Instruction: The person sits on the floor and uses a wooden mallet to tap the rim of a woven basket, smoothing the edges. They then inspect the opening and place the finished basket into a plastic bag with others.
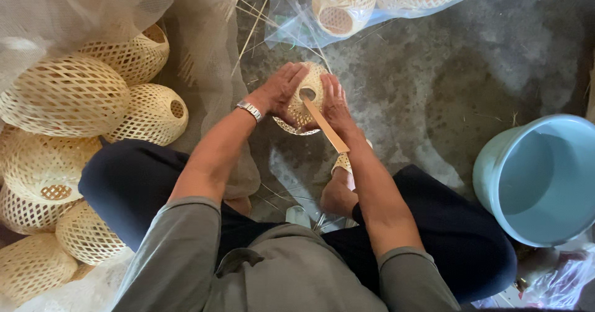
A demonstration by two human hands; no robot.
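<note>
A small woven bamboo lattice ball (313, 79) with a round hole at its top is held in front of my knees, above the concrete floor. My left hand (280, 90), with a metal watch on its wrist, cups the ball's left side. On the ball's right side my right hand (334, 103) grips it. A flat bamboo strip (325, 124) runs from the hole down along my right wrist; I cannot tell whether my fingers pinch it.
Several finished woven balls (68, 95) are piled at the left on and under a mesh net (204, 45). More woven balls lie in a clear plastic bag (347, 2) at the top. A light blue plastic bucket (545, 175) stands at the right. My bare foot (339, 191) rests below.
</note>
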